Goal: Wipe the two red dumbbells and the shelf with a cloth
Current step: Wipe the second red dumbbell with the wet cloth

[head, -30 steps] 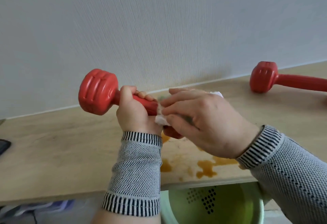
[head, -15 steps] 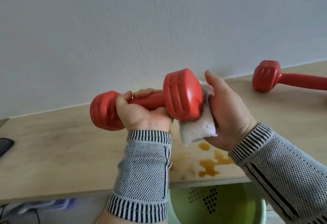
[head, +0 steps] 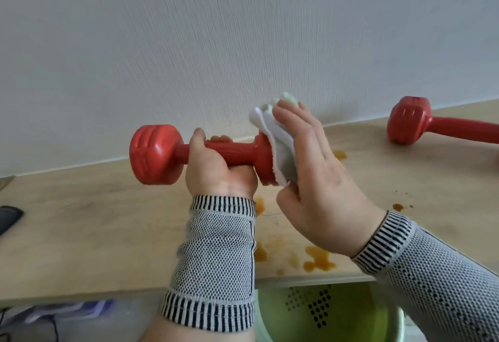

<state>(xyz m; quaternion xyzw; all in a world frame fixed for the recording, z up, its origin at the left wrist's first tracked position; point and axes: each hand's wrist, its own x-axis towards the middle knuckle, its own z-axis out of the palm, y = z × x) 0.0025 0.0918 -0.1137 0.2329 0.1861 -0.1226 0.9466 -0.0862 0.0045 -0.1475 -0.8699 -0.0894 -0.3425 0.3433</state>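
Gripping the red dumbbell (head: 205, 154) by its stiff ribbed handle above the shelf (head: 94, 222), your left hand (head: 216, 171) probably carries real weight; your right hand (head: 313, 176), fingers straight, presses the soft cloth (head: 278, 141) on its end.

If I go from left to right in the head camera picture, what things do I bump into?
Dark object → held red dumbbell → left hand → white cloth → right hand → second red dumbbell lying on the shelf.

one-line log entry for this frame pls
left hand: grips dumbbell handle | right hand: presses cloth flat on its end | second dumbbell: on shelf | spills: unwiped
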